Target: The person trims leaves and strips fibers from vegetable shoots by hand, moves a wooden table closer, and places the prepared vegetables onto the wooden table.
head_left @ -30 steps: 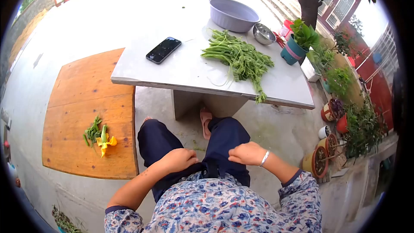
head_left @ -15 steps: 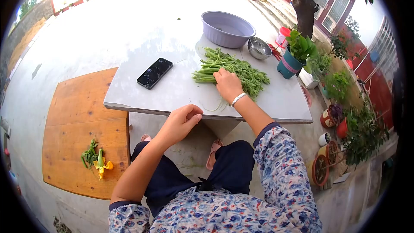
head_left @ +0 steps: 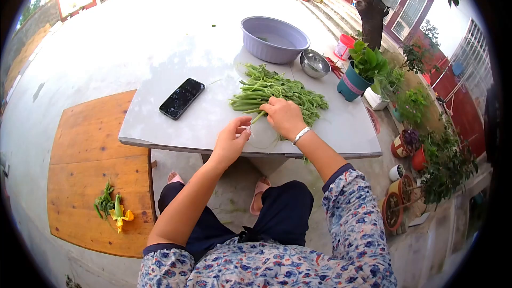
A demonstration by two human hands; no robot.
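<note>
A pile of leafy green vegetable stems (head_left: 274,86) lies on the pale table, cut ends to the left and leaves to the right. At its near edge my right hand (head_left: 286,119), with a silver bangle at the wrist, is closed around one green stem (head_left: 258,118). The leafy end of that stem hangs below the hand, past the table edge. My left hand (head_left: 230,141) pinches at the stem's cut end with thumb and fingers. A thin pale strand seems to show by its fingertips, too fine to be sure.
Left of the greens lies a black phone (head_left: 182,98). Behind stand a purple basin (head_left: 274,48), a metal bowl (head_left: 314,64) and a potted plant (head_left: 350,84). A lower wooden table (head_left: 96,154) at left holds a yellow squash blossom (head_left: 119,214) and some greens.
My right hand has drawn a stem from the pile toward me. My left hand has risen and moved over to meet the stem's end. The view has shifted slightly.
</note>
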